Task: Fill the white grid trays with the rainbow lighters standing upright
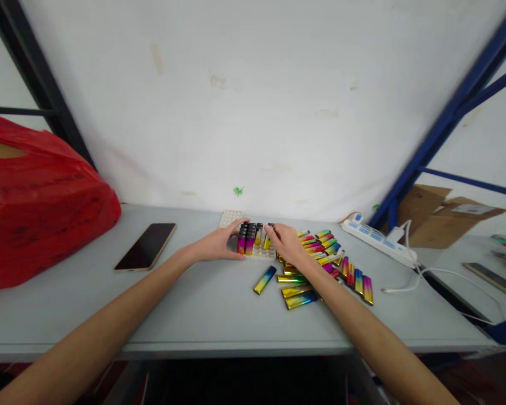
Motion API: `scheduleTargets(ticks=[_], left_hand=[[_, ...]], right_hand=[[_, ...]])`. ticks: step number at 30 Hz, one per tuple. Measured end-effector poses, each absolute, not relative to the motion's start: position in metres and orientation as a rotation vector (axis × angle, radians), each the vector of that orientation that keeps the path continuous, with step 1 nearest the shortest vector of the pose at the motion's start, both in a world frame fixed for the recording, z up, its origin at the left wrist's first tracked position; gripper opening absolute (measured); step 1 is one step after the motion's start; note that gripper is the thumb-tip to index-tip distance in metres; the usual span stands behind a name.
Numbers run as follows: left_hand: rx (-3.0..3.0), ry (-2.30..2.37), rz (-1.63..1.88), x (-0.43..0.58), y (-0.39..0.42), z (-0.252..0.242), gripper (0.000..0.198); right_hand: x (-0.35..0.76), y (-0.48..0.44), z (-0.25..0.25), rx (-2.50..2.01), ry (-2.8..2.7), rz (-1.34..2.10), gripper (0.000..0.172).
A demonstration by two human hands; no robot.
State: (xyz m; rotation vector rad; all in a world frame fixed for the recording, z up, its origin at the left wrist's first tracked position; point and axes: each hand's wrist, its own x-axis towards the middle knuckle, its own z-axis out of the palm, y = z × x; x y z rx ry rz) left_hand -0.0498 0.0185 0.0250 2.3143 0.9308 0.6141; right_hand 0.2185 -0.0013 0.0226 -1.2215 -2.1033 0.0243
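Upright lighters (246, 239) with black tops and shiny magenta-and-gold bodies stand in rows in the left part of a clear tray (265, 254). My left hand (221, 243) curves around the left end of this tray, thumb in front and fingers behind, steadying it. Over the tray's right side, my right hand (285, 242) pinches a gold lighter (267, 242) near its top and holds it nearly upright. To the right, partly under my right forearm, lies a loose pile of coloured lighters (295, 291). A single blue-and-gold lighter (265, 280) lies in front of the tray.
Behind the tray, against the wall, is another pale tray (230, 217). A phone (147, 246) lies on the left of the grey table (211, 320), beside a red plastic bag (46, 208). A white power strip (379, 241) with a cable and a cardboard box (442, 216) are at right.
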Motion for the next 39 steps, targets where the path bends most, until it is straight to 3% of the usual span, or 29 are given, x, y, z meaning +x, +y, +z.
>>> scheduleTargets(ticks=[3, 14, 31, 39], left_hand=[[2.314, 0.932, 0.618, -0.049, 0.018, 0.026, 0.111], [2.337, 0.906, 0.625, -0.049, 0.017, 0.028, 0.108], [2.343, 0.918, 0.638, -0.049, 0.018, 0.026, 0.110], [2.354, 0.935, 0.625, -0.050, 0.018, 0.027, 0.111]], right_hand=[[0.219, 0.000, 0.022, -1.321, -2.105, 0.070, 0.058], [0.216, -0.001, 0.025, -1.262, -2.251, 0.268, 0.041], [0.204, -0.008, 0.031, -1.382, -2.500, -0.028, 0.037], [0.198, -0.019, 0.039, -1.488, -2.487, -0.163, 0.043]])
